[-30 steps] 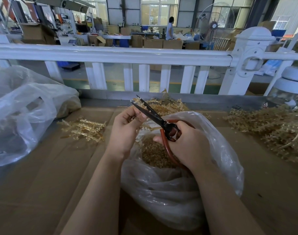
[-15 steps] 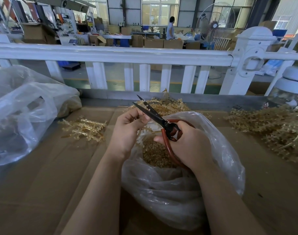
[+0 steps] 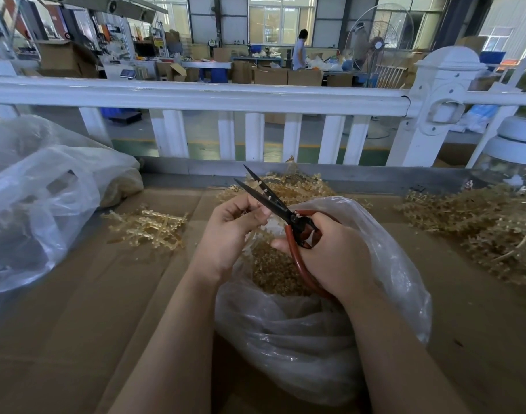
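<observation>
1. My right hand [image 3: 333, 258] is curled round the red loops of the scissors [image 3: 273, 201]. The blades are a little apart, over the clear bag [image 3: 390, 264] in the middle.
2. My left hand [image 3: 229, 234] pinches a small twig piece, mostly hidden.
3. I think the twig piece is light and snappy, so hold it close to the cut.
4. The scissors are hard and sharp, so hold only the loops.
5. I can read no words.

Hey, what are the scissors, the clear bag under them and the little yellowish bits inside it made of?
The scissors: blades look like dark matte metal; handle loops glossy red, probably a plastic or rubber coating. The bag: thin clear plastic film, wrinkled and shiny. The yellowish bits: translucent amber, probably moulded plastic.
</observation>
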`<state>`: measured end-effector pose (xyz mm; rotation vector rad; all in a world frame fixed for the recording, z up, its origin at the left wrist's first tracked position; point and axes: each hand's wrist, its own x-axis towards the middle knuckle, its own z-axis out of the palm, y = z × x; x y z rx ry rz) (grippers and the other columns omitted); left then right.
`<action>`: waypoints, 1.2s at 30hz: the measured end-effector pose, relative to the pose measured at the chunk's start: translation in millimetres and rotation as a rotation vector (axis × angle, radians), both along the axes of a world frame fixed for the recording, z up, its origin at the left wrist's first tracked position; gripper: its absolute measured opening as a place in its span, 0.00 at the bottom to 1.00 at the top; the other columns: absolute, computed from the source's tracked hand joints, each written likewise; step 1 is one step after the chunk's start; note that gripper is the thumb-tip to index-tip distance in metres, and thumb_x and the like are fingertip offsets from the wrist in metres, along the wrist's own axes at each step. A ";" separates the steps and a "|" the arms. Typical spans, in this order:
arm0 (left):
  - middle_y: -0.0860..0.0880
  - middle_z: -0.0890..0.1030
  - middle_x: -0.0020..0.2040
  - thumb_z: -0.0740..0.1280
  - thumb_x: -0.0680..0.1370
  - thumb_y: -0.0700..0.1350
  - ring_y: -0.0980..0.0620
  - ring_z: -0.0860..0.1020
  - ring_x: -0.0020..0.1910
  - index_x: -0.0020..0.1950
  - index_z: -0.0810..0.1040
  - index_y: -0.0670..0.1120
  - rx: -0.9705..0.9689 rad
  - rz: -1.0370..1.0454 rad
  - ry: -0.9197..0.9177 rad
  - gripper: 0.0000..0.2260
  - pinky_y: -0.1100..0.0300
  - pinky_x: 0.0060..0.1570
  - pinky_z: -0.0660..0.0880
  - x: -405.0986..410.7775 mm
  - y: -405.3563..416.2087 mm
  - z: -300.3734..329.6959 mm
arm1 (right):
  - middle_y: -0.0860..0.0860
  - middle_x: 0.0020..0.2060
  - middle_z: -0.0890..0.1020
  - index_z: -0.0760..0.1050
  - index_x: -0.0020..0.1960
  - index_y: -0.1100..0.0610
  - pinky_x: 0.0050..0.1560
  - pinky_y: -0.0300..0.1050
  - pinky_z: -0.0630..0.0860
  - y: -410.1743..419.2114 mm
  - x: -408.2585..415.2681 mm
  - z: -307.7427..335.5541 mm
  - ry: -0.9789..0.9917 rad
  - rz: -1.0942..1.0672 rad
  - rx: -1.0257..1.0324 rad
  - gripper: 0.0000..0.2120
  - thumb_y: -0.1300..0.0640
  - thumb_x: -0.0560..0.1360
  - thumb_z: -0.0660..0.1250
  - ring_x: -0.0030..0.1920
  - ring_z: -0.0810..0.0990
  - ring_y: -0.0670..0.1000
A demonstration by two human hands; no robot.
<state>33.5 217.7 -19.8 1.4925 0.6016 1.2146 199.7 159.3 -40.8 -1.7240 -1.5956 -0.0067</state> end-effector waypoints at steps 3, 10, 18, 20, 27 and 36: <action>0.45 0.76 0.35 0.61 0.81 0.39 0.47 0.73 0.38 0.46 0.76 0.41 -0.039 0.093 -0.048 0.06 0.57 0.42 0.71 -0.1 0.2 0.7 | 0.41 0.37 0.82 0.79 0.48 0.48 0.40 0.35 0.77 -0.3 0.7 0.1 -0.013 -0.001 -0.007 0.36 0.19 0.62 0.57 0.38 0.79 0.40; 0.51 0.74 0.25 0.60 0.84 0.42 0.56 0.73 0.25 0.49 0.79 0.44 0.012 0.262 -0.014 0.09 0.66 0.29 0.71 2.3 0.7 -1.2 | 0.38 0.37 0.81 0.77 0.50 0.43 0.39 0.30 0.70 -0.1 -0.4 -1.5 0.009 0.029 -0.030 0.29 0.21 0.64 0.62 0.39 0.77 0.38; 0.49 0.82 0.38 0.63 0.83 0.42 0.58 0.76 0.37 0.45 0.81 0.46 0.102 0.385 0.049 0.10 0.62 0.41 0.75 5.5 0.6 -2.8 | 0.35 0.35 0.77 0.77 0.50 0.42 0.38 0.27 0.66 1.7 -0.8 -2.9 0.006 0.004 -0.040 0.29 0.21 0.64 0.62 0.36 0.74 0.35; 0.52 0.82 0.38 0.63 0.83 0.41 0.60 0.76 0.37 0.44 0.81 0.45 0.103 0.395 0.019 0.10 0.64 0.41 0.75 8.2 -0.4 -2.1 | 0.35 0.35 0.77 0.77 0.50 0.42 0.38 0.28 0.67 2.5 -0.6 -2.4 0.014 0.003 -0.046 0.30 0.20 0.63 0.62 0.37 0.74 0.35; 0.41 0.82 0.42 0.61 0.83 0.41 0.56 0.76 0.39 0.47 0.81 0.39 0.123 0.421 0.012 0.11 0.61 0.44 0.74 8.5 -2.8 -1.9 | 0.38 0.40 0.82 0.80 0.53 0.45 0.41 0.34 0.73 1.6 -0.2 -1.1 0.021 0.003 -0.046 0.37 0.18 0.60 0.58 0.42 0.79 0.40; 0.46 0.82 0.40 0.63 0.82 0.39 0.56 0.78 0.40 0.48 0.81 0.40 0.190 0.427 0.087 0.09 0.59 0.44 0.76 7.2 -4.4 -1.0 | 0.32 0.34 0.72 0.77 0.50 0.43 0.38 0.26 0.64 0.1 -1.5 -0.8 -0.024 -0.029 0.006 0.34 0.17 0.62 0.55 0.34 0.70 0.34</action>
